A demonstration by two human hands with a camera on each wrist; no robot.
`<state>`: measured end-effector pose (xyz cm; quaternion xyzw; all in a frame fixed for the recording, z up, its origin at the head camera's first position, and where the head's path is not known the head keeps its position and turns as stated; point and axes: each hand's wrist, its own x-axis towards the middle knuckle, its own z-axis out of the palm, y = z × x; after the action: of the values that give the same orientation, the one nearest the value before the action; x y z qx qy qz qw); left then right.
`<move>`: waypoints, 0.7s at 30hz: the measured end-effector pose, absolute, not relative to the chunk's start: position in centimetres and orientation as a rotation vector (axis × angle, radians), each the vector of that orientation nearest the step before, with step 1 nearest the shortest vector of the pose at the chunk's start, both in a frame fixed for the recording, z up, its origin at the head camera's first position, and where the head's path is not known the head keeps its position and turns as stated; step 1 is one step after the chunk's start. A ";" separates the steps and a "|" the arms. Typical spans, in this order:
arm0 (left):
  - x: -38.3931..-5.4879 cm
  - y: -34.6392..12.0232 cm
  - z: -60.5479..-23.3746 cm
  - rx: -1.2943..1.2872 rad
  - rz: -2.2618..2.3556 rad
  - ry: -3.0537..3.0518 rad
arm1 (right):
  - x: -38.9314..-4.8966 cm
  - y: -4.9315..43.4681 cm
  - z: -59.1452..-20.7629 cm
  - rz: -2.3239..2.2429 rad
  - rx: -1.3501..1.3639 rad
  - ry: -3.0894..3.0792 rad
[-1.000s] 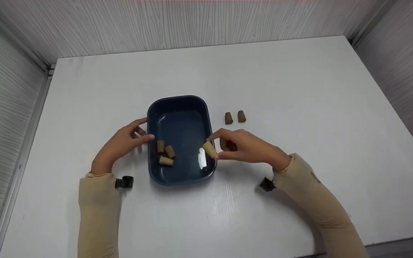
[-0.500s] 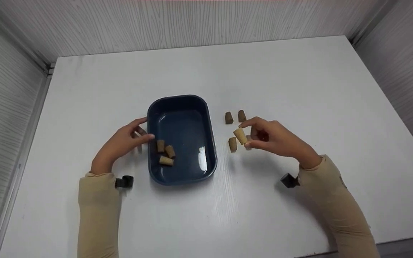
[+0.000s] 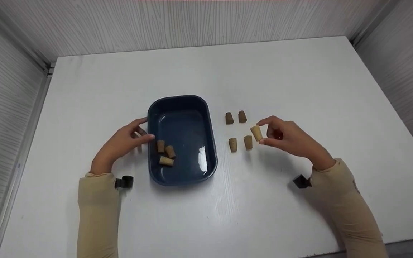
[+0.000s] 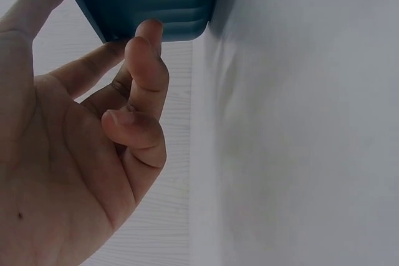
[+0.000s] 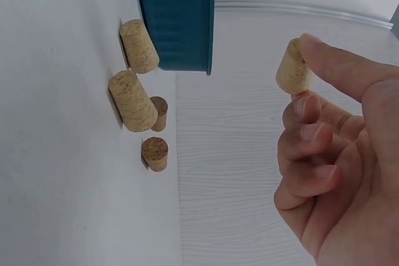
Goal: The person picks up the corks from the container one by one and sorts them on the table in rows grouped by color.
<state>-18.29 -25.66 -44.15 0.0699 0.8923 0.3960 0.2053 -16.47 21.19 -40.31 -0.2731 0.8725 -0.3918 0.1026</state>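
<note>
My right hand [image 3: 287, 138] pinches a light tapered cork stopper [image 3: 256, 133] between thumb and fingertips; the right wrist view shows this cork [image 5: 293, 68] held up off the table, the other fingers curled below it. To its left, two light corks [image 3: 248, 142] lie side by side, with two darker corks [image 3: 229, 118] behind them. My left hand [image 3: 122, 141] holds the left side of a deep blue rectangular dish [image 3: 211, 143], thumb over the rim and index finger against the outer wall. Inside the dish, three corks [image 3: 166, 161] lie near its left side.
A white table [image 3: 206, 218] carries everything. Behind it and at both sides stand pale wood-grain panels [image 3: 192, 25]. Small black wrist mounts [image 3: 124, 182] stick out from the beige sleeves [image 3: 98, 211].
My right hand has carried its cork rightward from the dish's right rim, past the two light corks, which now show uncovered. The left hand and dish have stayed put.
</note>
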 end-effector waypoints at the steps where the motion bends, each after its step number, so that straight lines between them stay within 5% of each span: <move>1: -18.3 -25.7 -44.2 0.194 1.103 2.488 | -16.5 21.3 -40.3 -1.161 -0.793 2.578; 21: -18.3 -25.7 -44.3 0.197 1.116 2.481 | -18.0 22.4 -42.6 -0.640 -0.507 2.691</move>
<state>-18.30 -25.67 -44.31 0.0707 0.8902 0.4005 0.2055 -17.98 22.41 -42.57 -0.1780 0.9439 -0.2246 0.1639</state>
